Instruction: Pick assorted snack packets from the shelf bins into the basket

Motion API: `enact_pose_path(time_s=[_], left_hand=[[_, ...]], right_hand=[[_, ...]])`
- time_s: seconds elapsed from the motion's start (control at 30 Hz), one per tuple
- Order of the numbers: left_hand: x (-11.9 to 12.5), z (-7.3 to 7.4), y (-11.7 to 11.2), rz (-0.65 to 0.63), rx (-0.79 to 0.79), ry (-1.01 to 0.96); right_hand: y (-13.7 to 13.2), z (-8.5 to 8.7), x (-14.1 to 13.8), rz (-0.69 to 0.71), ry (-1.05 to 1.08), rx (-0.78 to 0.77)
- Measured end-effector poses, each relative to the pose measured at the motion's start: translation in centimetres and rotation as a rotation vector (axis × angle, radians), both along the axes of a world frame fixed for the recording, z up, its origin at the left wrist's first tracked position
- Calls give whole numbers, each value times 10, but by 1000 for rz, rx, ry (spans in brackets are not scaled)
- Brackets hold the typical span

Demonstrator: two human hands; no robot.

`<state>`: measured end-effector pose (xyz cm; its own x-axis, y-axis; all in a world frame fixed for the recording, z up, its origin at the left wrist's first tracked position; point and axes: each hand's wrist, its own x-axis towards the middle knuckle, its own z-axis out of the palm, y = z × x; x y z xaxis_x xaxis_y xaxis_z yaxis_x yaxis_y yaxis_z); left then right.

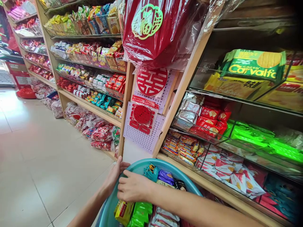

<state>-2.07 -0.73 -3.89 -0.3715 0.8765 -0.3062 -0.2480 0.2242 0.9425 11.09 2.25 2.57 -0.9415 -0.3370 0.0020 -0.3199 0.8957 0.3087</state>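
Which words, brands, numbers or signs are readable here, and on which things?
"Carvalf", ending unclear: green packet, upper right.
"华夫", probably: yellow packet beneath.
"囍": round red paper sign.
Red bag: emblem, no clear letters.
Too small or blurred: other print, including on packets in the basket.

Green packet (254, 64) — yellow "Carvalf", last letter unclear | round red cutout (151, 82) — double-happiness character 囍

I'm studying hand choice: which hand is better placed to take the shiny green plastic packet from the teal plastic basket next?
Probably the right hand: it is over the teal basket, close to the green packet; the left hand is at the rim.
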Motion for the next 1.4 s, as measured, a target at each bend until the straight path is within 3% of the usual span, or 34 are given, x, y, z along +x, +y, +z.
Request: enact_pose_path(time_s=[0.13, 0.27, 0.5, 0.67, 0.9, 1.07, 1.4], left_hand=[[0, 3, 0, -68, 37, 53], [3, 13, -1, -109, 95, 282], [6, 13, -1, -153, 128, 291], [5, 11, 0, -139, 126, 266], [7, 14, -3, -132, 130, 272], [8, 16, -5, -145, 143, 216], [6, 12, -5, -143, 136, 234]], right_hand=[[15, 6, 9, -74, 8, 48], [27, -1, 20, -189, -96, 61], [35, -13, 26, -404, -123, -144], [27, -1, 20, -763, -158, -465], [10, -7, -2, -1054, -213, -529], [10, -12, -12, -1083, -310, -606], [6, -14, -5, -897, -285, -750]])
